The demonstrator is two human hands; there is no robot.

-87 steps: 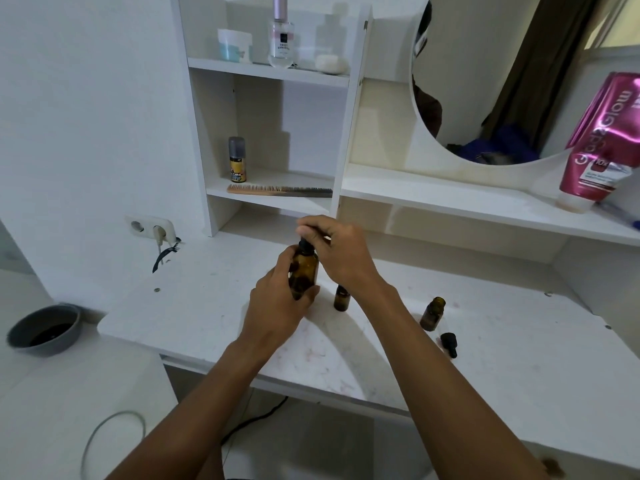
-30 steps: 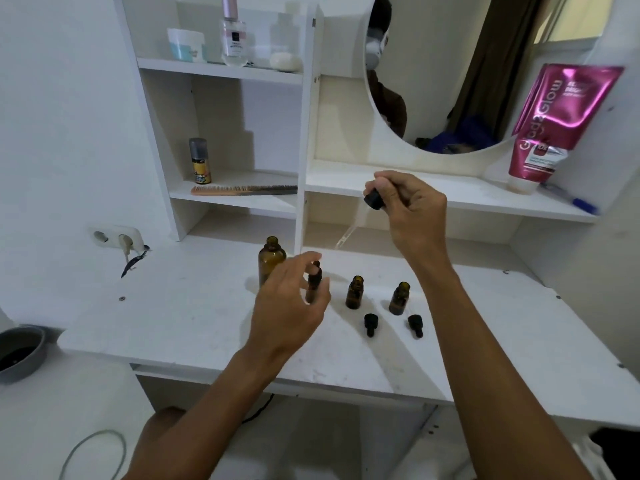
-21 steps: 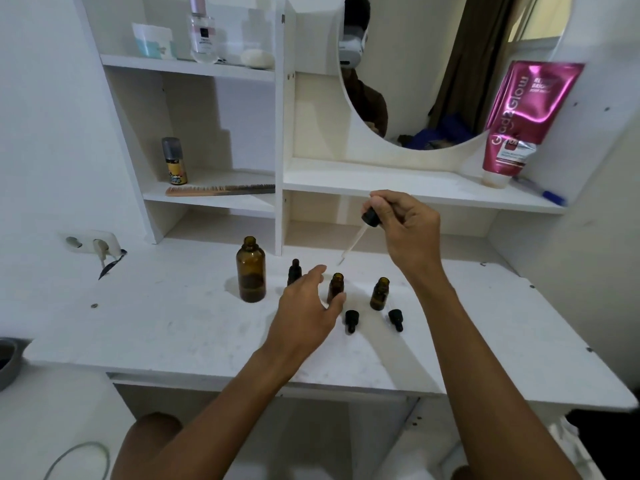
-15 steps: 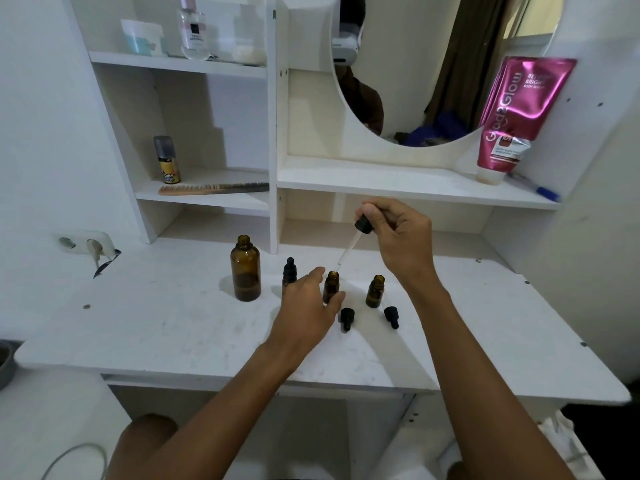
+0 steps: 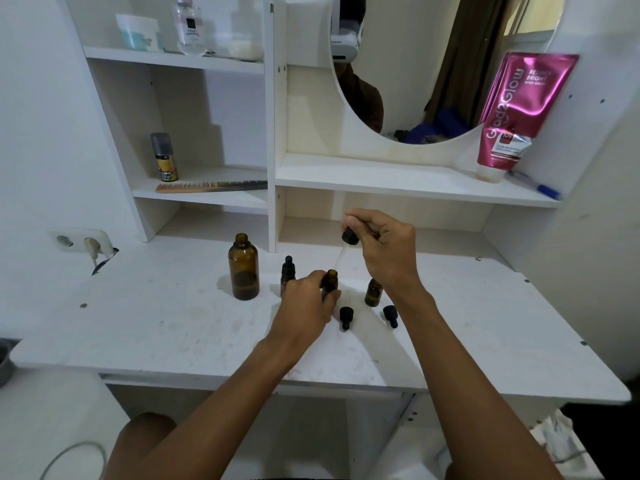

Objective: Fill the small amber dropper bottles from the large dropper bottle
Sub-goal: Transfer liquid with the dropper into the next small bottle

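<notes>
Large dropper bottle (image 5: 243,268) stands upright on the desk (image 5: 166,327), uncapped, lower part looks darker. Right hand (image 5: 388,254): grip narrow, thumb and fingers pinching the black dropper cap (image 5: 350,236) above the small bottles. Glass pipette (image 5: 341,258) slants down-left from the cap toward the middle small bottle (image 5: 331,279). It's clear glass on white, so the tip is hard to make out. Can't tell if it reaches the mouth or carries liquid. Left hand (image 5: 304,306): grip curled round that bottle's lower body, only the neck and open mouth show. Capped small bottle (image 5: 287,270) is just left of it, base hidden behind the fingers. Third small bottle (image 5: 373,293) is open, partly covered by the right wrist. Left loose cap (image 5: 345,317) and right loose cap (image 5: 390,315) lie on the desk in front.
</notes>
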